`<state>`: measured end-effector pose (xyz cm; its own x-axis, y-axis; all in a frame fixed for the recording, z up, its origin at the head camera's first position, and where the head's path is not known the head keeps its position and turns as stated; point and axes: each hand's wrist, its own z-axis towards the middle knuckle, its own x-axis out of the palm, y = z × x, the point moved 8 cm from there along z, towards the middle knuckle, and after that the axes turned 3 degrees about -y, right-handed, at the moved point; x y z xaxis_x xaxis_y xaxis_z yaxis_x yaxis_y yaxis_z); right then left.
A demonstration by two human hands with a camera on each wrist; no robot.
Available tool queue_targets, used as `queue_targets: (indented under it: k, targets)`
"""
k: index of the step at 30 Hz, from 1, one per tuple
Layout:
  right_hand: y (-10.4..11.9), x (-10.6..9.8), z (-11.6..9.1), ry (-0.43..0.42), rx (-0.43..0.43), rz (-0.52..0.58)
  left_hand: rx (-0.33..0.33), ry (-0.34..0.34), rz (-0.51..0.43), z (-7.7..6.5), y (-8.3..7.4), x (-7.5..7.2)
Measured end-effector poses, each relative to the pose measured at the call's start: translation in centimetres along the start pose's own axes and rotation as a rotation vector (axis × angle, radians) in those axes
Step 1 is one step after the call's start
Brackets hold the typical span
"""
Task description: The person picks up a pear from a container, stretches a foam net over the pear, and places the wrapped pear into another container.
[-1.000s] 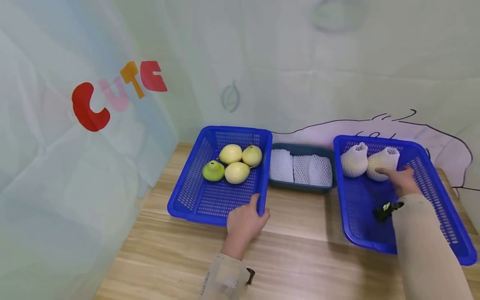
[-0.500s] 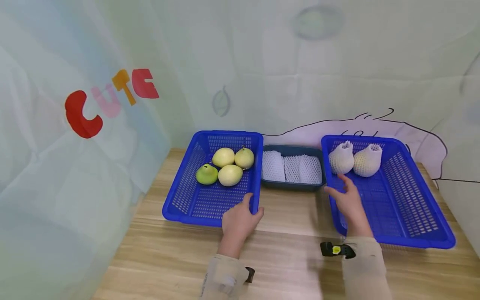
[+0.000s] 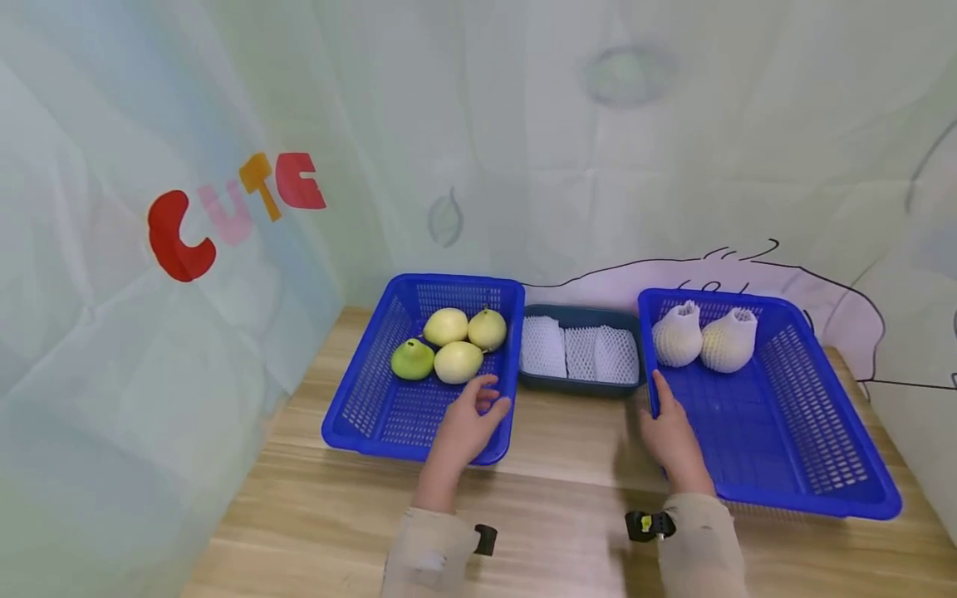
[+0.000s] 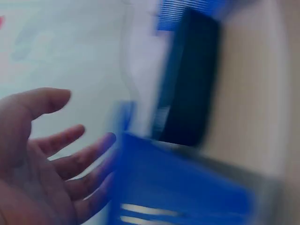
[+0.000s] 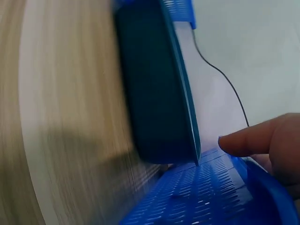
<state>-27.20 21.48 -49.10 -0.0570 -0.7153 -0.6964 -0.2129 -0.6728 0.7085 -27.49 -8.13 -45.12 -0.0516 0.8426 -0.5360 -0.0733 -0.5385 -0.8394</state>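
My left hand [image 3: 463, 423] is above the near right part of the left blue basket [image 3: 359, 407], fingers loosely bent and holding nothing. In the left wrist view, that hand [image 4: 51, 164] is spread beside the blurred basket wall [image 4: 183, 178]. My right hand [image 3: 673, 436] grips the left rim of the right blue basket [image 3: 792, 448]. The right wrist view shows a fingertip [image 5: 232, 144] at the slotted wall [image 5: 201, 187]. A green pear [image 3: 412, 360] and several pale yellow-green pears [image 3: 458, 363] lie in the left basket. Two pears in white foam nets [image 3: 728, 341] stand in the right one.
Between the baskets stands a dark teal tray [image 3: 579, 387] holding white foam net sleeves [image 3: 616, 355]. All rest on a wooden table [image 3: 553, 507]. A printed curtain [image 3: 523, 216] hangs directly behind and along the left.
My right hand moved left from the netted pears to the right basket's left rim. My left hand lifted off the left basket's right rim and shifted inward over that basket.
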Motion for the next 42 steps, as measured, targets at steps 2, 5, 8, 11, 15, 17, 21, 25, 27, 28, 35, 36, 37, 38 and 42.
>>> queue_targets:
  k: [2, 5, 8, 11, 15, 17, 21, 25, 27, 28, 35, 36, 37, 38, 42]
  targets:
    - [0.1, 0.3, -0.2, 0.013, -0.003, -0.069, 0.029, -0.044, -0.15, 1.2, -1.6, -2.3]
    - [0.3, 0.4, -0.3, 0.002, -0.021, -0.124, 0.083, -0.119, -0.169, 4.2, -4.1, -6.0]
    - [0.4, 0.4, -0.2, 0.0, -0.027, -0.107, 0.068, -0.082, -0.073, 7.9, -4.8, -7.7]
    - [0.2, 0.7, -0.2, 0.022, -0.007, -0.07, 0.001, 0.057, 0.033, 10.9, -3.2, -6.6]
    - [-0.3, 1.0, -0.3, 0.04, 0.034, -0.033, -0.045, 0.251, 0.267, 12.5, 0.3, -3.1]
    - [-0.4, 0.9, -0.3, 0.028, 0.035, -0.022, -0.044, 0.322, 0.414, 12.5, 1.8, -1.6]
    - [-0.4, 0.7, -0.2, 0.017, 0.041, 0.002, -0.054, 0.367, 0.578, 12.4, 3.6, 0.1]
    - [-0.1, 0.6, -0.1, 0.031, 0.045, 0.024, -0.07, 0.332, 0.61, 12.6, 4.3, 0.0]
    - [0.1, 0.6, -0.1, 0.031, 0.042, 0.029, -0.083, 0.329, 0.609, 12.6, 4.7, -0.2]
    - [0.1, 0.6, -0.1, 0.031, 0.043, 0.031, -0.088, 0.331, 0.611, 12.6, 4.9, -0.2]
    - [0.0, 0.3, -0.2, 0.019, 0.046, 0.04, -0.131, 0.367, 0.635, 12.4, 6.0, 0.1]
    - [0.0, 0.3, -0.2, 0.017, 0.046, 0.039, -0.132, 0.374, 0.637, 12.4, 6.1, 0.2]
    - [-0.1, 0.3, -0.2, 0.016, 0.045, 0.039, -0.133, 0.38, 0.638, 12.3, 6.1, 0.3]
    - [-0.1, 0.2, -0.2, 0.015, 0.045, 0.038, -0.13, 0.384, 0.639, 12.3, 6.1, 0.4]
    - [-0.2, 0.1, -0.1, 0.013, 0.043, 0.037, -0.124, 0.4, 0.643, 12.1, 6.1, 0.6]
